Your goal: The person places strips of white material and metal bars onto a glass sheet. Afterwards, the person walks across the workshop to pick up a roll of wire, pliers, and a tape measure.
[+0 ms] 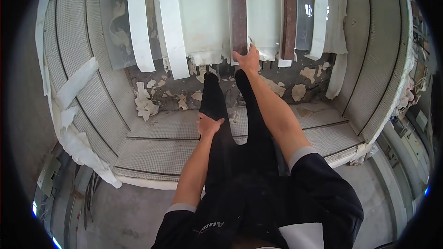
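A long dark brown strip (239, 14) runs away from me over a pale translucent sheet (203, 18). At its near end is my right hand (249, 60), thumb on the left side and fingers on the right, closed across the strip's width. The fingertips are partly hidden. My left hand (210, 124) rests on my left knee, thumb spread and fingers curved over the black trouser leg, holding no object.
A second brown strip (289, 16) and white strips (170, 23) lie alongside. Mesh-textured panels (74, 64) rise on both sides, with a ledge (152, 154) below me. Torn pale flakes (145, 101) litter the dark floor strip. Long pieces (392, 189) stand at the right.
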Motion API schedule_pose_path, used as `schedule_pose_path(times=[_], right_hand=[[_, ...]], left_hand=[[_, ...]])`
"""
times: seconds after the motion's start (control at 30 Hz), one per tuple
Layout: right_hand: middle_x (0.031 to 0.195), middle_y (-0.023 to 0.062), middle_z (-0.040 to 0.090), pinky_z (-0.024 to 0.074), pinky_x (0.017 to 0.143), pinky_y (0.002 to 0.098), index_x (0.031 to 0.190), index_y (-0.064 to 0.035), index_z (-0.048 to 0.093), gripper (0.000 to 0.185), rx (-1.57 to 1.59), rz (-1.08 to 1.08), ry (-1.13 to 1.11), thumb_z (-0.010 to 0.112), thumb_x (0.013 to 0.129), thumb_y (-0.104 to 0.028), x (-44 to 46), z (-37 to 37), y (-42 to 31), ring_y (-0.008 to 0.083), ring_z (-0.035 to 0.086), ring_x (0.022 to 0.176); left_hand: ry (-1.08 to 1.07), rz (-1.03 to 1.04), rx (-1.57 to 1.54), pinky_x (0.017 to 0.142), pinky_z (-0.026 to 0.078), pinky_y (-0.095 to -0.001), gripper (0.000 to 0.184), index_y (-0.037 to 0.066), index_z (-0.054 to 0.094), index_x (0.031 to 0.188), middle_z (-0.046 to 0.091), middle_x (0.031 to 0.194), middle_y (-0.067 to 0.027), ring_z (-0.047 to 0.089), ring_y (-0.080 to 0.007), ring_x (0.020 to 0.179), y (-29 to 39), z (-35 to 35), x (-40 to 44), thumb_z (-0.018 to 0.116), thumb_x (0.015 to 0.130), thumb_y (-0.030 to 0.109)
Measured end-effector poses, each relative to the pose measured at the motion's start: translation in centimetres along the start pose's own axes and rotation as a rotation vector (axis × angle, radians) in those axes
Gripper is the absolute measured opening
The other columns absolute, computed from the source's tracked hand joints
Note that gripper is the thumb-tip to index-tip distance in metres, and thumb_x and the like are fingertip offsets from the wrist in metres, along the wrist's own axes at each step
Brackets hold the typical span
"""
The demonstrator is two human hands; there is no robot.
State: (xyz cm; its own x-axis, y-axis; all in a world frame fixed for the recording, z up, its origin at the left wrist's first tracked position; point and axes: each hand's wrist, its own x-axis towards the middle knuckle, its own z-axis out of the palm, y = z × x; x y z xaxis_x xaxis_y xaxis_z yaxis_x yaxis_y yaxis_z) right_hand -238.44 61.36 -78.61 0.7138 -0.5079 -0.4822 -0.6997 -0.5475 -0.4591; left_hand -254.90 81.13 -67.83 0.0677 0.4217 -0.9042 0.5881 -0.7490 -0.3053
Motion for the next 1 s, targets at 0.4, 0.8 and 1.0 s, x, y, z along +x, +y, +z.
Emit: schedule_pose_path(times=[0.4,0.8,1.0], right_hand=[[0.094,0.0227,0.052,0.0419,0.081,0.0476,0.094,0.0024,0.048,0.054,-0.116,-0.057,0.213,0.077,0.064,-0.031,-0.5,4.3,0.0,0.0414,0.05,0.092],[0.099,0.0237,0.047,0.0422,0.08,0.0492,0.098,0.0011,0.039,0.057,0.002,0.0,0.14,0.079,0.062,-0.02,-1.1,3.1,-1.1,0.0445,0.048,0.096],[0.098,0.022,0.048,0.0427,0.081,0.0481,0.095,0.0001,0.039,0.055,-0.04,-0.067,0.119,0.078,0.061,-0.019,-0.5,2.8,-0.8,0.0431,0.048,0.095]], left_hand=[[0.186,0.081,-0.005,0.094,0.046,-0.0422,0.096,-0.003,0.031,0.131,0.05,0.122,-0.0246,0.052,-0.0373,0.112,-0.8,1.1,1.5,0.081,0.063,0.044],[0.095,-0.011,0.082,0.088,0.05,-0.0431,0.108,0.003,0.024,0.137,0.044,0.125,-0.0232,0.054,-0.0359,0.11,1.2,-1.2,1.3,0.08,0.06,0.052],[0.061,-0.008,0.069,0.089,0.048,-0.045,0.104,0.003,0.025,0.134,0.042,0.124,-0.022,0.052,-0.035,0.111,1.9,-1.9,1.6,0.081,0.06,0.05]])
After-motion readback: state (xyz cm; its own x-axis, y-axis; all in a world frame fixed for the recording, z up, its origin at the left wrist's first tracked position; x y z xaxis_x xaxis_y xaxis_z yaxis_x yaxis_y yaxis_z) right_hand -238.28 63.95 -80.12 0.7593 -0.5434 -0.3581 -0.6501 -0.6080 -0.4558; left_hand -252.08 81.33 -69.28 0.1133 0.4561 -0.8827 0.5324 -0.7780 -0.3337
